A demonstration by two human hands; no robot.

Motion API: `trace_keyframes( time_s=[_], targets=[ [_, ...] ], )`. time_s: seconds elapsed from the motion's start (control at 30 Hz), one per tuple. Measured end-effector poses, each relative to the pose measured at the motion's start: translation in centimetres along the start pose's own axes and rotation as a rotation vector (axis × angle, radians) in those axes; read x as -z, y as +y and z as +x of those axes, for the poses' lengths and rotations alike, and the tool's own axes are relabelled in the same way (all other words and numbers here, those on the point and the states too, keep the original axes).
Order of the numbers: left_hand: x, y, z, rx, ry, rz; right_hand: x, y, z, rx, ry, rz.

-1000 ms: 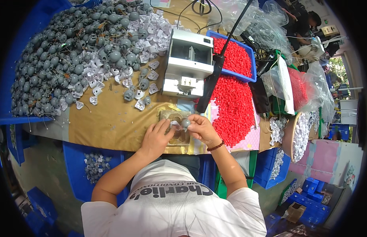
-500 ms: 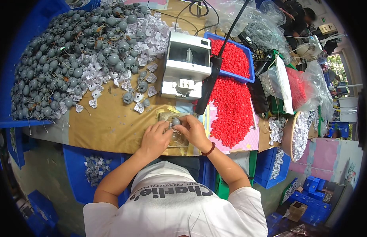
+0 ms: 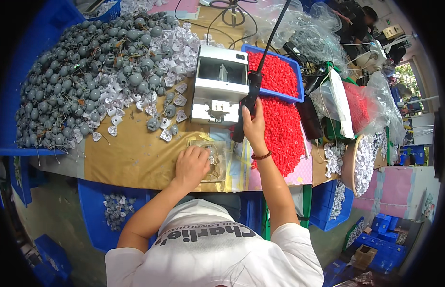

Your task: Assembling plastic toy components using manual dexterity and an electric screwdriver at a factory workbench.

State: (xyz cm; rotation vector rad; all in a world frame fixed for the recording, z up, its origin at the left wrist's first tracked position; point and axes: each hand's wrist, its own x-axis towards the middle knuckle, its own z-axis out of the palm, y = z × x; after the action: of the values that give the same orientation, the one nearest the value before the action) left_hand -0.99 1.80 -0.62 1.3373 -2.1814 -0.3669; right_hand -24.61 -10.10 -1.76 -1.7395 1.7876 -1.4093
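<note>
My left hand (image 3: 191, 165) presses down on a small part in a clear square fixture (image 3: 210, 160) on the brown table (image 3: 131, 158); its fingers are curled over the part, which is mostly hidden. My right hand (image 3: 253, 125) is raised and wrapped around the black handle of a hanging power screwdriver (image 3: 249, 98) whose cord runs up and right. Behind the fixture stands a white box-shaped machine (image 3: 218, 86).
A big heap of grey round parts (image 3: 83, 81) and white tags (image 3: 177, 48) fills the table's left. Red pellets lie in a blue tray (image 3: 275, 71) and loose on the right (image 3: 282, 131). Clear bags (image 3: 361, 105) and blue bins (image 3: 335, 210) crowd the right edge.
My right hand left the fixture, rose and took hold of the hanging screwdriver handle. My left hand stayed on the part in the fixture.
</note>
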Motion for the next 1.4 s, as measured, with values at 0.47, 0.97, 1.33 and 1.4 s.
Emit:
trace_keyframes(
  time_s=[0.47,0.97,1.33,1.4],
  targets=[
    [-0.5,-0.2,-0.2,0.053,0.029,-0.098,1.2,-14.4,5.2,0.101,-0.1,0.791],
    [-0.7,-0.6,-0.4,0.065,0.024,-0.103,-0.3,-14.9,4.9,-0.164,-0.258,0.85],
    [-0.8,-0.7,-0.4,0.065,0.02,-0.117,-1.3,-14.8,5.0,0.045,-0.189,0.647],
    [-1.0,-0.8,-0.5,0.053,0.034,-0.098,-1.8,-14.7,5.2,-0.024,-0.202,0.657]
  ],
)
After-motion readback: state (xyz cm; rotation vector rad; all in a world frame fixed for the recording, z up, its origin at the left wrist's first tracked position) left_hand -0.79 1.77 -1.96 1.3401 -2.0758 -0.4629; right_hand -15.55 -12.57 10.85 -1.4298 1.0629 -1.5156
